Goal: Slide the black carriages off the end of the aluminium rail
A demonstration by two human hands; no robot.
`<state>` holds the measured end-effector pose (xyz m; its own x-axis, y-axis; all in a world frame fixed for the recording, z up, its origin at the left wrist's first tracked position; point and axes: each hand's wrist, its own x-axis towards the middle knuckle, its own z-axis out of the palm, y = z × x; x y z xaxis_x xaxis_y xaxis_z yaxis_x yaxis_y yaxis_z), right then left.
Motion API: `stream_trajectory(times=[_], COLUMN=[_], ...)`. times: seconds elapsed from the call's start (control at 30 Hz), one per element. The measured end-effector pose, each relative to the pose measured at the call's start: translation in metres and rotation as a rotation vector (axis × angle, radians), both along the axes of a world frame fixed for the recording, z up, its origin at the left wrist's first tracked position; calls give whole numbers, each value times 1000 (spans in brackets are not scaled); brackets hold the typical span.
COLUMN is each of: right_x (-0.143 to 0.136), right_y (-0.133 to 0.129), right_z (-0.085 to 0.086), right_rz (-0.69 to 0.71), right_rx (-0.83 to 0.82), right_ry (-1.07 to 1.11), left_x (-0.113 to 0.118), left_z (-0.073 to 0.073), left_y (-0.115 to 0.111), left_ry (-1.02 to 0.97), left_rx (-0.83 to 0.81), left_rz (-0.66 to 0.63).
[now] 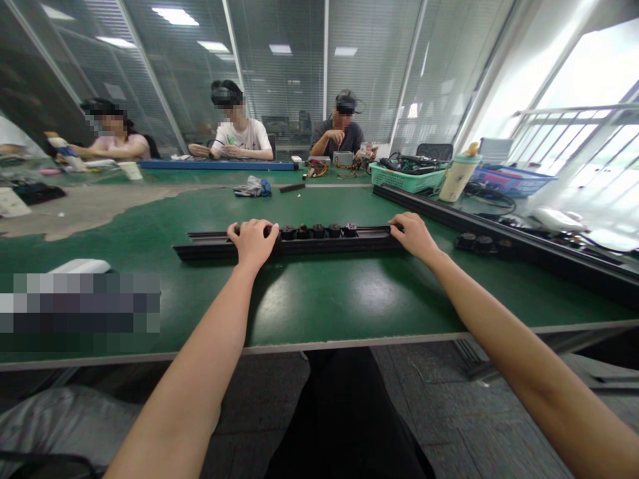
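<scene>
A long black rail [329,245] lies crosswise on the green table, with several round black parts [318,231] in a row in its channel. My left hand [253,241] is over the left part of the rail, its fingers curled down around black pieces at the row's left end. At the rail's right end my right hand [412,234] pinches the end or a small dark piece there; which one is hidden by the fingers.
Another long black rail [524,239] runs along the right, with black round parts beside it. Behind are a green basket [407,178], a cup [459,176], a grey-blue cloth [253,187] and people seated across the table. A white object [82,267] lies left.
</scene>
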<state>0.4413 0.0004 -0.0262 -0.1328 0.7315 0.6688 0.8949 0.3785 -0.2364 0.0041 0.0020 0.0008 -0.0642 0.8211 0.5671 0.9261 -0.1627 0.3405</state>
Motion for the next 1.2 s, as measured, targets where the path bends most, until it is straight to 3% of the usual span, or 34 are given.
stream_trajectory(times=[1.2], right_x=[12], right_y=[-3], right_z=[7], right_rz=[-77], right_rx=[-31], right_ry=[66], left_x=[0], left_z=[1], left_y=[-2], left_ry=[-9], left_rx=[-2], left_rz=[-8])
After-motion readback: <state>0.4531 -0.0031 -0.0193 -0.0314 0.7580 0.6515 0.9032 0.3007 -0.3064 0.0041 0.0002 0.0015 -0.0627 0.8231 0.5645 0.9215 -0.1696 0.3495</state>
